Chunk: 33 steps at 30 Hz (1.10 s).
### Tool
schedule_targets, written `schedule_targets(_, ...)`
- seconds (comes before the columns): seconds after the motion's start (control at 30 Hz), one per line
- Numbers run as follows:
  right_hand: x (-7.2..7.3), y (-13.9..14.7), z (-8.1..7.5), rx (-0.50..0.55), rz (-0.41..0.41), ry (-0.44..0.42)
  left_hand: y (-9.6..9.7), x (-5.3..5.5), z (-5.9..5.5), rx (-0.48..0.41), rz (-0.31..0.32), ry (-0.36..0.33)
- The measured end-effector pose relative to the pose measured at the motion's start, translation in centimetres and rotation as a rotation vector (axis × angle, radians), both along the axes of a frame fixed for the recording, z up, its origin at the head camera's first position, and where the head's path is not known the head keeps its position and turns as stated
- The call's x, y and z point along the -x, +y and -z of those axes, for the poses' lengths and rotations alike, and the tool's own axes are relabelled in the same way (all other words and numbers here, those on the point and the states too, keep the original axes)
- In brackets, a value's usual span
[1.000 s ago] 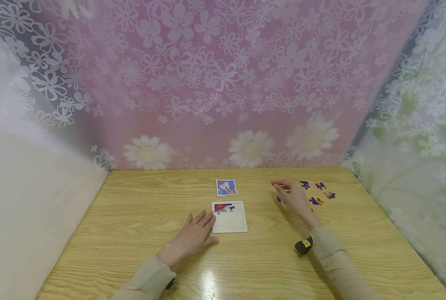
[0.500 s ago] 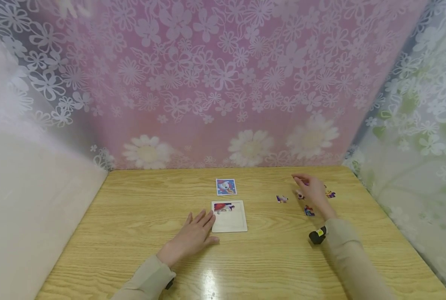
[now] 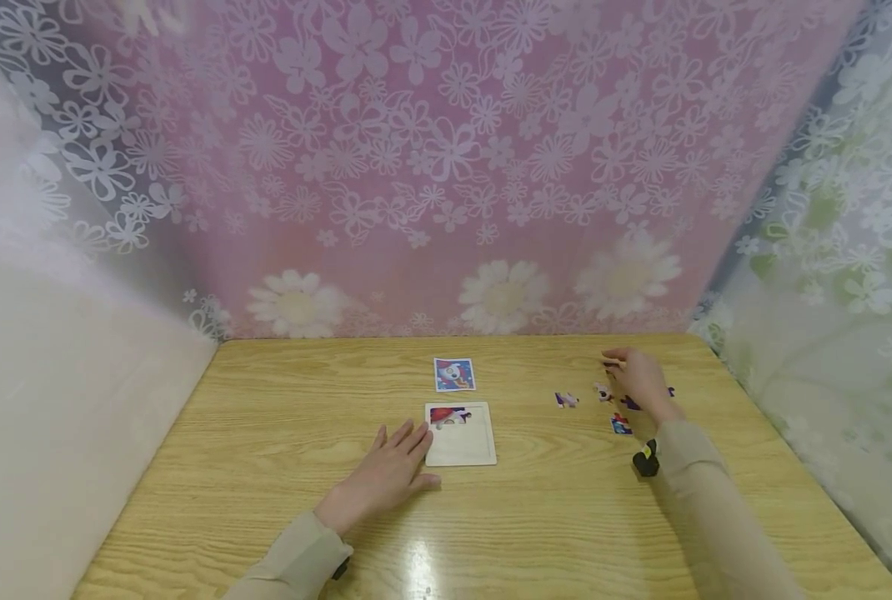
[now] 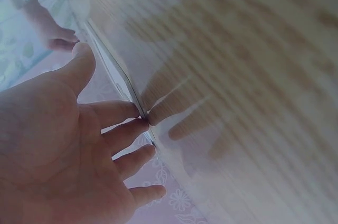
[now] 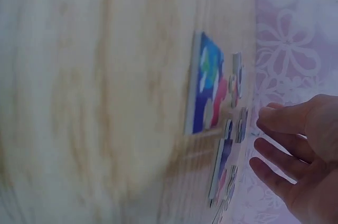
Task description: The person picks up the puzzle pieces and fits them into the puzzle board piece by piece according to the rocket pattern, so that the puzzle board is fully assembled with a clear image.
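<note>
My left hand [image 3: 386, 477] lies with its fingers straight, the fingertips at the left edge of a white square puzzle tray [image 3: 463, 448]. Joined jigsaw pieces [image 3: 448, 416] with a red and white print fill the tray's upper left corner. In the left wrist view, the fingertips of the left hand [image 4: 68, 145] meet the tray's thin edge. To the right, my right hand [image 3: 643, 383] hovers over scattered puzzle pieces, thumb and forefinger close above a dark piece [image 3: 609, 367]. The right wrist view shows the right hand [image 5: 301, 145] with loosely bent fingers and nothing visible between them.
A small printed picture card [image 3: 454, 375] lies behind the tray. Around the right hand are a pale piece [image 3: 567, 400], a white one [image 3: 602, 392] and a blue and red one [image 3: 621, 424]. Flowered cloth [image 3: 446, 167] walls off the back of the wooden table [image 3: 281, 417].
My right hand has moved rightward across the loose pieces, uncovering the pale and the blue and red ones. The left hand stays at the tray's edge.
</note>
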State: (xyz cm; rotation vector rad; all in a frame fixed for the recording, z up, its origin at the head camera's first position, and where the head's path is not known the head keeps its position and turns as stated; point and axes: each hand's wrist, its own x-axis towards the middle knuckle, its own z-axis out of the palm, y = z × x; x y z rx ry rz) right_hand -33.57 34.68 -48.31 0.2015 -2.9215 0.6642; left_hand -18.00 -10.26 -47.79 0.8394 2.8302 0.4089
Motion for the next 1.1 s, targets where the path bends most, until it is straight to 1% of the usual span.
schedule_targets(0.1,0.2,0.2,0.1,-0.07,-0.012,-0.021,0.1,0.0,0.0,-0.002,0.001,0.003)
schedule_targets(0.17,0.4,0.3,0.2,-0.094,-0.013,-0.039,0.1,-0.1,0.0,0.001,0.001,0.006)
schedule_targets(0.3,0.5,0.3,0.3,-0.106,0.004,-0.047,0.1,-0.1,0.0,0.004,0.002,0.016)
schedule_targets(0.43,0.4,0.1,0.3,-0.094,0.014,-0.021,0.1,0.0,0.0,0.003,0.002,0.019)
schedule_targets(0.57,0.1,0.0,0.2,-0.04,0.029,0.003,0.2,0.0,0.1,0.002,0.001,0.018)
schedule_targets(0.8,-0.1,0.0,0.3,0.093,0.069,0.058,0.1,-0.1,0.0,0.005,0.002,0.021)
schedule_targets(0.87,-0.2,0.0,0.3,0.147,0.076,0.062,0.1,-0.1,-0.1,0.006,0.001,0.017)
schedule_targets(1.0,-0.6,-0.3,0.1,0.248,0.077,0.072,0.1,-0.2,-0.2,0.001,-0.003,0.008)
schedule_targets(1.1,-0.9,-0.7,-0.1,0.288,0.072,0.086,0.2,-0.2,-0.2,-0.001,-0.005,0.006)
